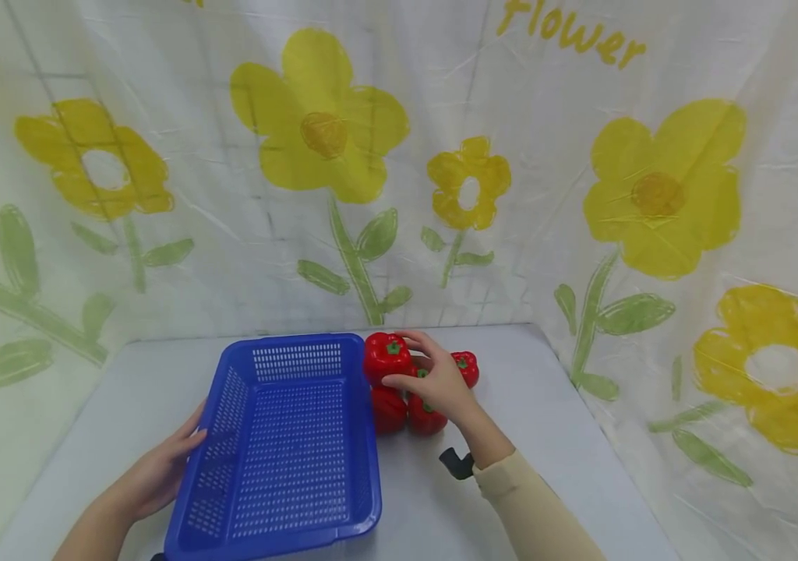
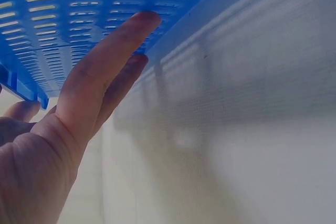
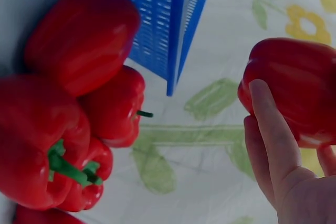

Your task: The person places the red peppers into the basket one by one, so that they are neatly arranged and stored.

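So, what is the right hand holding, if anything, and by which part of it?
The right hand holds a red bell pepper by its sides, between thumb and fingers; the green stem is left uncovered.

Yel. txt "Flower" [image 1: 573,33] on bkgd curtain [image 1: 441,86].

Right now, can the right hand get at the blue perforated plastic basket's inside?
Likely yes: the right hand holds a red bell pepper near the far right corner of the basket, and nothing visible covers its open top.
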Available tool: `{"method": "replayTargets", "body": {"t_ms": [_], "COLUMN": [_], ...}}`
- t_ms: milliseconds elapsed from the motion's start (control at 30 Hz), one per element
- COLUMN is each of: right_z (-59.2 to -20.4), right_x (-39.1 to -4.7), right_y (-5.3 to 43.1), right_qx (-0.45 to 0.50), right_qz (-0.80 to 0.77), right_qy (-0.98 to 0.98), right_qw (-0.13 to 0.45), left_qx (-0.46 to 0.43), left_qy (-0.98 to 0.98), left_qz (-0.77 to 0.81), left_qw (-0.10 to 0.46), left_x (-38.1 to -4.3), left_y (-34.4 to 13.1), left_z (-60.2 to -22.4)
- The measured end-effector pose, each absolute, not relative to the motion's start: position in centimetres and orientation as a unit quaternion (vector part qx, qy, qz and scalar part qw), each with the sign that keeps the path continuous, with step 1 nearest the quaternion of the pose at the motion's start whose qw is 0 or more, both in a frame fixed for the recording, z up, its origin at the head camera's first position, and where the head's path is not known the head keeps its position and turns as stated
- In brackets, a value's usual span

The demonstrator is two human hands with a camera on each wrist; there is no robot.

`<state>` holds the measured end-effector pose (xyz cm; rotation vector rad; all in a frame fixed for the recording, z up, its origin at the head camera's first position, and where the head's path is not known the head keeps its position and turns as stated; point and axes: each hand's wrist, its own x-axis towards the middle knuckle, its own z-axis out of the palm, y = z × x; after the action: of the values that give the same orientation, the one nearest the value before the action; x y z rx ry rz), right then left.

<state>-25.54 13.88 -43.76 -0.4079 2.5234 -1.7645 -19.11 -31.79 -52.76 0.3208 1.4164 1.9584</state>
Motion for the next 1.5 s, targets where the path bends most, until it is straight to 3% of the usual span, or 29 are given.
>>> {"method": "replayTargets", "body": {"t_ms": [1500], "right_z": [-43.2], "right_x": [-28.0], "right_y": [6.9], "right_qx": [-0.184], "right_qz": [-0.536], "right_qy": [0.821], "right_qw": [0.068], "left_qx": [0.133], "left_qy": [0.499], "left_qz": [0.777], "left_qw": [0.359], "left_x": [-19.3], "left_y": [-32.4], "left_z": [-53.1]}}
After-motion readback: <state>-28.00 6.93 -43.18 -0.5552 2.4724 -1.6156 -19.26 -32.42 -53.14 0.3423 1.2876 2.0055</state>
